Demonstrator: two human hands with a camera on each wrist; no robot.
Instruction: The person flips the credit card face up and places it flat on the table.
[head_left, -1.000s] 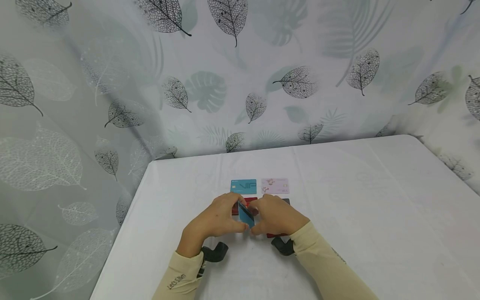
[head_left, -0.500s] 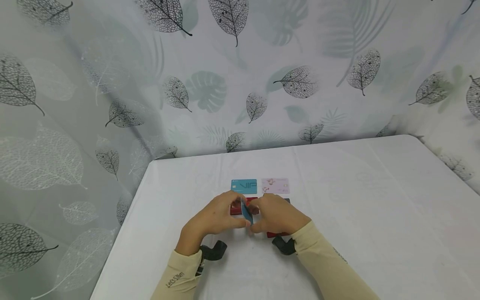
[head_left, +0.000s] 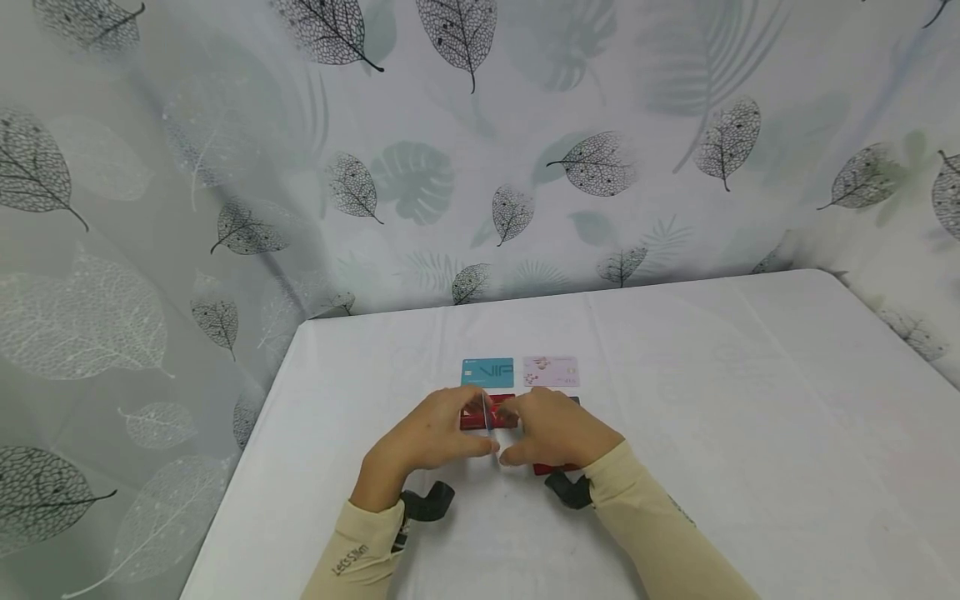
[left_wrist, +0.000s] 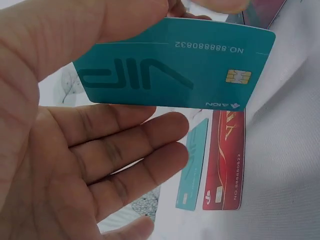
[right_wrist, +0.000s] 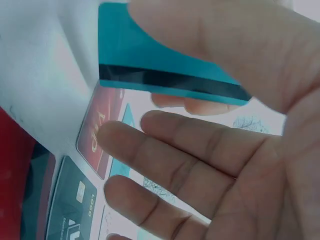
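Note:
My left hand pinches a teal VIP card by its edges, between thumb and fingers. In the left wrist view the card's front shows a gold chip and a number; its other fingers are straight. Seen from the head, the card stands almost edge-on. My right hand hovers just right of it, fingers spread. From the right wrist, the thumb overlaps the card's back, with its black stripe; contact is not clear. Below the hands lies a red VIP card on the white table, partly covered.
Behind the hands lie another teal VIP card and a pink card. Partly hidden by the right hand are a black card and a red item. A leaf-print curtain rises behind the table.
The held card has turned from a slanted face to nearly edge-on. The right thumb and fingers now sit slightly apart from it. The cards on the table have not moved.

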